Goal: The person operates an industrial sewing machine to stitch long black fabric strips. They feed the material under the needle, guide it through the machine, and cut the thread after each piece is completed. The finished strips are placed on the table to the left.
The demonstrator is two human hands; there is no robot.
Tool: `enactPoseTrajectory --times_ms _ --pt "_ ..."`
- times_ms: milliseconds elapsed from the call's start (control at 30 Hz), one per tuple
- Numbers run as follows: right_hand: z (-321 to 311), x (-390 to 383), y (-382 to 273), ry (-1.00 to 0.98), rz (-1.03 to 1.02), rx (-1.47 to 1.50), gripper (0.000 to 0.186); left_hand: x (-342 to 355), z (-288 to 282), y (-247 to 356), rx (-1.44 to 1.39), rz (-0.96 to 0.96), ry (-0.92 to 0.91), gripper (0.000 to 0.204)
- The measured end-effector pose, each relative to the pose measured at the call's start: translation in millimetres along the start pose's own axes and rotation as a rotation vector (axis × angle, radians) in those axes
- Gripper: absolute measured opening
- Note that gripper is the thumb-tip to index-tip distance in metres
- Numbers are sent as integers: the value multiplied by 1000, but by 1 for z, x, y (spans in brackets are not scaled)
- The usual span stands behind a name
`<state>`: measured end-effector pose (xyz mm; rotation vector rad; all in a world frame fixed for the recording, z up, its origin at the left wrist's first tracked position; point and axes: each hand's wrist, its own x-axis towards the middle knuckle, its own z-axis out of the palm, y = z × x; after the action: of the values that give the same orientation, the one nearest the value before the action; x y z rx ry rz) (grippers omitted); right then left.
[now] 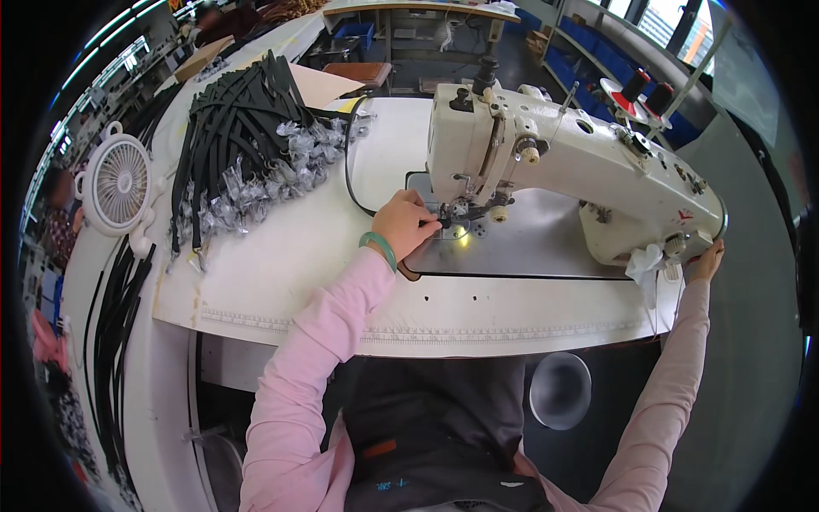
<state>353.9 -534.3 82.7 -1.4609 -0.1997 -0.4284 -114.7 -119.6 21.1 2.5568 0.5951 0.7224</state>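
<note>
A white industrial sewing machine (529, 141) stands on the table, its small lamp lighting the needle area. My left hand (403, 224), with a green bangle (381, 247) at the wrist, is closed at the left of the presser foot (456, 212). Its fingertips pinch the end of a black strap (349, 162), which loops up and away behind the hand. At the machine's right end, my right hand (708, 258) is closed round the edge of the handwheel (724, 224); part of its fingers is hidden behind the machine.
A heap of black straps (239, 119) with clear plastic-wrapped ends lies on the left of the table. Beyond it stands a white fan (119, 183). More black strips (111, 358) hang at far left. A printed ruler (426, 334) runs along the front edge. Thread spools (636, 84) stand behind the machine.
</note>
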Motion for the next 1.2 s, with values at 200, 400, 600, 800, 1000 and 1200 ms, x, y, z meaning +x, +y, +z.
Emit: enactPoseTrajectory --times_ms 200,400,600,800,1000,1200 --pt "-25 68 -33 -131 92 -540 46 2 0 4 6 10 4 14" --pt "-51 40 36 -127 -42 -284 45 4 3 4 14 29 20 11" --pt "9 32 -4 -116 -22 -306 47 -3 -8 -3 94 -24 7 12" --pt "-28 60 17 -137 -15 -357 46 3 -2 1 61 16 21 13" --pt "6 7 -1 -7 -98 -413 45 -2 -5 -7 84 18 41 14" --pt "-12 81 -45 -221 -341 -664 46 8 4 1 63 50 43 14"
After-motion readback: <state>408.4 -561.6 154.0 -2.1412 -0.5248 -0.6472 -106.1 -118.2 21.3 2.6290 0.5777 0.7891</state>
